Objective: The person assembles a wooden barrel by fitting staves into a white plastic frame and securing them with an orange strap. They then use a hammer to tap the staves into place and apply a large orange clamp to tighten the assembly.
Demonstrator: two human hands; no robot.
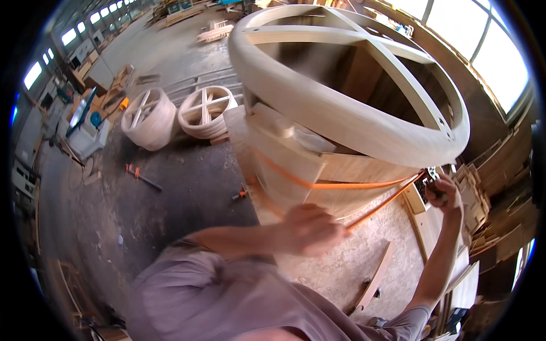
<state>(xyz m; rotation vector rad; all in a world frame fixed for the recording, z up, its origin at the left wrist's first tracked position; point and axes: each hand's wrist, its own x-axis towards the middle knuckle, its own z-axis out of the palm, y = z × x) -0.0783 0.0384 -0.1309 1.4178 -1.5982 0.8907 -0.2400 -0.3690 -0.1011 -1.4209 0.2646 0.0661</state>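
At your far left, a bar clamp with orange fittings [142,176] lies on the dark floor, with two smaller round wooden frames [149,118] standing beyond it, side by side. A second clamp [240,194] lies nearer the pale work surface [318,278]. Next comes your left hand [315,230], smeared by motion blur; its fingers look closed in a fist on the free end of the orange strap [358,186], though the blur hides exactly how they wrap it. Above that hand stands the tapered wooden body [347,169], set on the work surface, with the strap across its staves and a wide wooden ring with cross bars [341,126] over its top. A curved wooden strip [377,275] lies on the surface below, nearer to you. Farther right, your right hand [443,193] is clamped on the metal buckle [430,175], against the body's right side, where the strap's two runs meet: one hugging the staves, the other slanting down to your left fist. You seem to be drawing the strap snug through the buckle. The next move likely calls for holding the buckle steady and pulling evenly, so the band stays level and untwisted as the slack goes.
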